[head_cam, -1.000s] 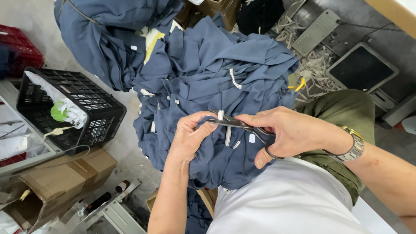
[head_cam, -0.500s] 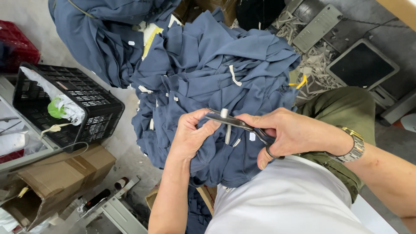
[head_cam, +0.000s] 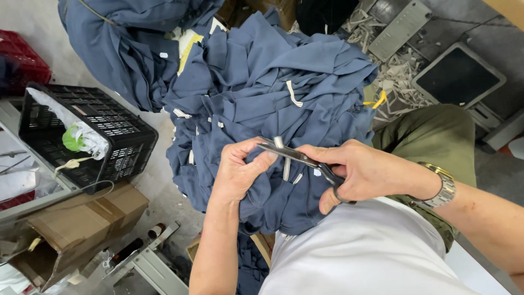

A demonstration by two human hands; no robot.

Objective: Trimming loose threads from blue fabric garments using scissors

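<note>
Scissors (head_cam: pixel 297 157) sit in my right hand (head_cam: pixel 363 172), fingers through the loops, blades pointing left over a navy garment (head_cam: pixel 262 191) on my lap. I see that hand clamped on the handles; whether the blades are parted I cannot tell. My left hand (head_cam: pixel 237 169) pinches a fold of the garment just left of the scissors, thumb touching the blade tip, beside a white tag (head_cam: pixel 286 164). Beyond the scissors lies a heap of navy cloth (head_cam: pixel 284 82). Left of the scissors, well apart, stands a black crate (head_cam: pixel 117 142); nearer me from it, a cardboard box (head_cam: pixel 82 218).
</note>
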